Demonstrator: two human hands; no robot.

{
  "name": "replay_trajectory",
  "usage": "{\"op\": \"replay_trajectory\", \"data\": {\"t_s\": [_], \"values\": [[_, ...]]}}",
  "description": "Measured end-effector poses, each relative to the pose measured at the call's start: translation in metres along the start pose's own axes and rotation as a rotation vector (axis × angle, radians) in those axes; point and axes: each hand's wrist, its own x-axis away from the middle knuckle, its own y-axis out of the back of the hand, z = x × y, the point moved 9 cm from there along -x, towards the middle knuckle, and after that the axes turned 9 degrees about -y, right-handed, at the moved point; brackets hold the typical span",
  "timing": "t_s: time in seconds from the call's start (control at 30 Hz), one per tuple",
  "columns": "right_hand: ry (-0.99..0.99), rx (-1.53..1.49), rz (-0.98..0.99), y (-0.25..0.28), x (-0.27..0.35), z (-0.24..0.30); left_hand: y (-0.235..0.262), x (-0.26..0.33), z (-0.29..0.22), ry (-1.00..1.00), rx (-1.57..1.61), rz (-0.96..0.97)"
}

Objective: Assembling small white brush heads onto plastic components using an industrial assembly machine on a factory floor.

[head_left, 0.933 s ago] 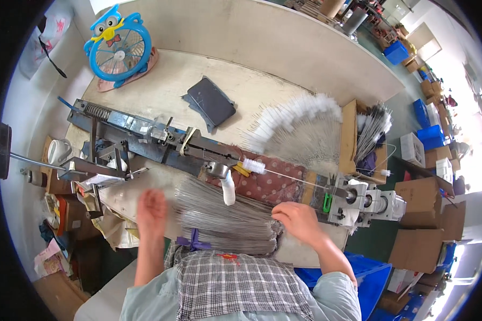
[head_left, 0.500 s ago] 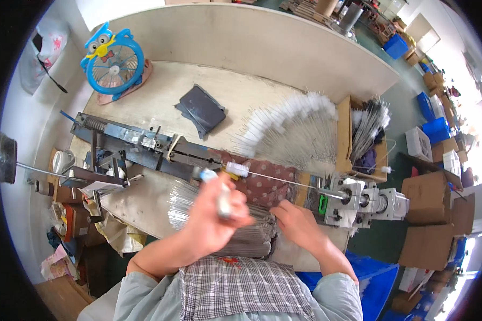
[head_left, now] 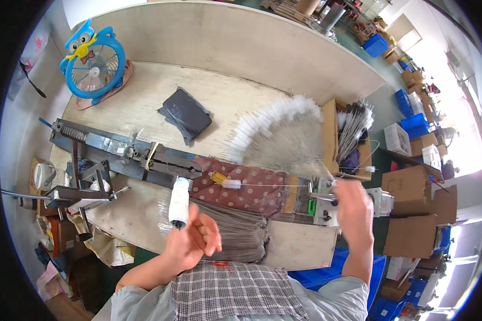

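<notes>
My left hand (head_left: 199, 238) is beside a white-wrapped handle (head_left: 179, 204) near the left clamp device (head_left: 166, 163). Its fingers are apart and half curled, with nothing seen in them. My right hand (head_left: 354, 206) is at the grey chuck device (head_left: 322, 206) on the right, fingers bent together; what they pinch, if anything, I cannot make out. A small white-bristled wire brush (head_left: 232, 184) lies over the dotted brown cloth (head_left: 251, 195), its thin wire running right toward the chuck. Next to the bristles is a yellow object (head_left: 218, 177).
Many finished white brushes (head_left: 275, 125) are fanned out behind the cloth. A bundle of bare wires (head_left: 238, 235) lies in front of me. A dark pad (head_left: 187, 113), a blue fan (head_left: 95, 70) and a cardboard box of brushes (head_left: 331, 131) also occupy the table.
My left hand has loosened from the white handle, which has swung left. My right hand has moved from the wire bundle up to the chuck device. The brush has dropped lower onto the cloth.
</notes>
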Motion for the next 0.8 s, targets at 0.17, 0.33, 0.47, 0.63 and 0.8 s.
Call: {"op": "replay_trajectory", "data": {"t_s": [0.17, 0.33, 0.47, 0.63, 0.8], "values": [[-0.116, -0.315, -0.033, -0.011, -0.016, -0.035, -0.088, -0.03, 0.011, -0.358, -0.99, 0.508], [-0.164, -0.518, 0.105, -0.06, -0.029, -0.02, -0.123, -0.1, 0.039, -1.038, -2.162, 0.341], [-0.051, -0.486, 0.121, -0.077, -0.024, -0.02, -0.103, -0.129, 0.048, -0.927, -2.32, 0.397], [0.09, -0.487, 0.279, -0.058, -0.037, 0.019, -0.124, -0.165, 0.021, -1.107, -2.522, 0.34], [0.374, -0.675, 0.088, -0.061, -0.056, 0.101, -0.093, -0.107, 0.012, -1.207, -2.171, 0.511]]}}
